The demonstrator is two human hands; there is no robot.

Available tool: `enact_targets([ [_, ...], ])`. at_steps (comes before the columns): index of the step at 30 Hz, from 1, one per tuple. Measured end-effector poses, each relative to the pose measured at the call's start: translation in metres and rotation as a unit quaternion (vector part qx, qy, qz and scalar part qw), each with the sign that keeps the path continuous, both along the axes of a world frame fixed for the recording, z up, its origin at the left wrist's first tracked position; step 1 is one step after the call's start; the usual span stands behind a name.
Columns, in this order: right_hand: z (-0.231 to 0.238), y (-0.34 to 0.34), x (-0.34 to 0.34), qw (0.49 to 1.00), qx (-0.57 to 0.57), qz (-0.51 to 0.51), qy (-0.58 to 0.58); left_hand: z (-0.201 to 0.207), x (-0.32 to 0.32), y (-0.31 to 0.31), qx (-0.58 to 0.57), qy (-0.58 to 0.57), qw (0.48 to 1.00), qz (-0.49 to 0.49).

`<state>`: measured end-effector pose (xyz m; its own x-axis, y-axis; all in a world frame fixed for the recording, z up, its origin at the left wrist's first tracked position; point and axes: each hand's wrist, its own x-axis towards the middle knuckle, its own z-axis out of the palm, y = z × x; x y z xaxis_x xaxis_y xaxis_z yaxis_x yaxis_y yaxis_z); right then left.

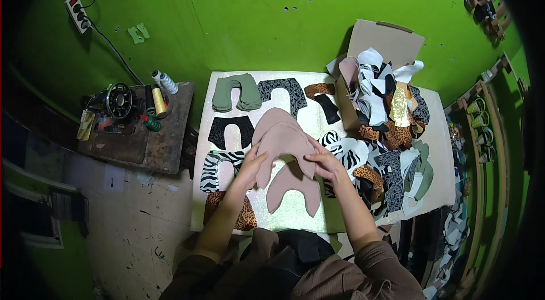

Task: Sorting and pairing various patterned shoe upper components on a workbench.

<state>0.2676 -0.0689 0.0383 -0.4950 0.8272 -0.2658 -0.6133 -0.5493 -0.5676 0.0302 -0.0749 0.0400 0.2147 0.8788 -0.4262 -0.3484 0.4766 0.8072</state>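
Between my two hands is a stack of dusty-pink U-shaped shoe upper pieces (281,135), raised over the table. My left hand (251,168) grips its left leg, thumb on top. My right hand (325,161) closes on the right leg the same way. Just below them, one more pink upper piece (294,189) lies on the white tabletop (264,216). Around the left side lie a green stack (248,89), black patterned pieces (230,129), zebra-print pieces (211,170) and leopard-print pieces (246,217), all of similar curved shape.
A cardboard box (351,110) overflowing with cut scraps stands at the back right, with more mixed pieces (392,172) heaped before it. On the left, a sewing machine (119,104) and thread cones (167,83) occupy a dark wooden table (170,141). Shoe racks (482,186) line the right wall.
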Motion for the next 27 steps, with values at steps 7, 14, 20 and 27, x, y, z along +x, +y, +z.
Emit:
enact_targets([
  [7,0.011,0.053,-0.022,0.998,0.013,-0.041,-0.046,-0.013,-0.007,0.054,0.033,0.071,0.997,0.016],
  [14,-0.004,0.068,-0.024,0.995,0.026,-0.099,-0.019,-0.018,-0.001,0.079,0.073,0.137,0.987,0.038],
  [20,-0.013,0.077,-0.014,0.963,0.054,-0.196,-0.175,-0.034,0.0,0.078,0.219,0.327,0.91,0.128],
  [27,-0.013,0.068,-0.041,0.595,0.412,-0.04,-0.689,-0.017,0.021,0.056,0.365,0.665,0.645,-0.092],
])
